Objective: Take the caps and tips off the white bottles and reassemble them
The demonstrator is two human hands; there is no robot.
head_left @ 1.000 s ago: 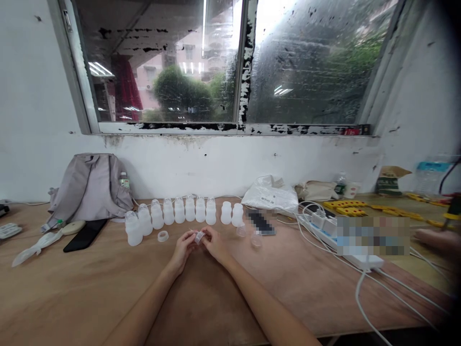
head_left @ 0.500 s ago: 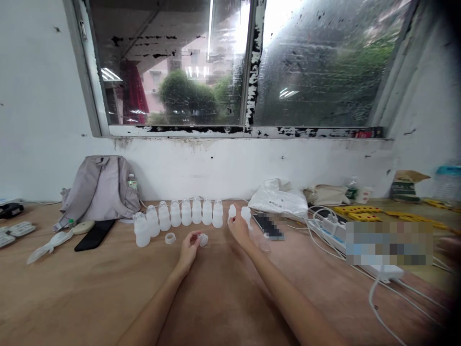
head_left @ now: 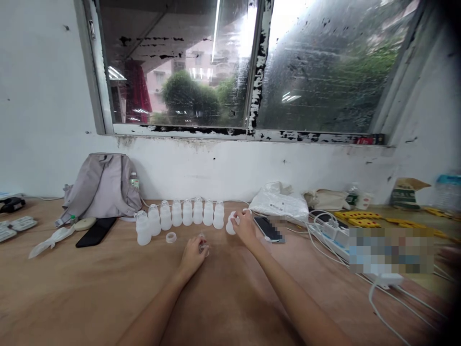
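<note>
My left hand (head_left: 193, 253) is on the wooden table, its fingers curled around a small clear plastic piece (head_left: 203, 248) that looks like a bottle cap. My right hand (head_left: 245, 228) is farther forward, with thumb and fingers closed at the upper side of a translucent white baby bottle (head_left: 230, 228). Another white bottle is mostly hidden behind that hand. A curved row of several similar bottles (head_left: 198, 212) with clear caps stands to the left. A white ring collar (head_left: 171, 237) lies in front of the row.
A phone (head_left: 268, 228) and a white plastic bag (head_left: 279, 202) are right of the bottles. Power strips (head_left: 334, 240) with trailing cables lie farther right. On the left are a grey backpack (head_left: 104, 187), a black phone (head_left: 95, 232) and a crumpled plastic bag (head_left: 50, 241).
My left hand has turned palm-down over the clear piece. My right hand has shifted slightly right and its fingers now sit at the bottle's right side. The view has moved slightly.
</note>
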